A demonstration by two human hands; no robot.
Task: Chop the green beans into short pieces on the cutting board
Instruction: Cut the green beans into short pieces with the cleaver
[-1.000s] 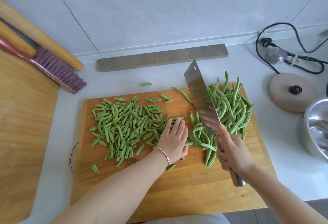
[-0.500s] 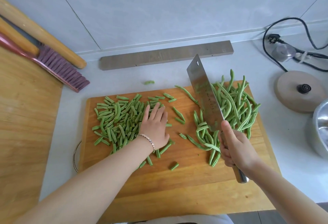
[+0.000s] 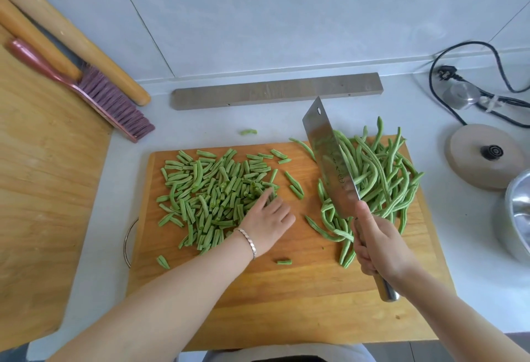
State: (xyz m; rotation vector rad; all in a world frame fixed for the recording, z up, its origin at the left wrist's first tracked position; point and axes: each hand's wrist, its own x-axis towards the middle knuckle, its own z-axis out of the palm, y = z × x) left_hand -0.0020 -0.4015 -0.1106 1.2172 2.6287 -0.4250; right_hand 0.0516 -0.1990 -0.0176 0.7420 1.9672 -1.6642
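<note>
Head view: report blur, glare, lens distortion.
Head view: fingertips of the left hand smear with motion against the short green bean pieces. Head view: the broad steel cleaver mirrors the long green beans, no harsh glare. Head view: the round steel bowl blurs at the right edge.

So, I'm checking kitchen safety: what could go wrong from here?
The right hand holds the cleaver raised over the uncut beans, with the left hand flat on the cutting board nearby; a hasty chop might catch it. Pushed cut pieces could fall off, like the stray piece on the counter.
</note>
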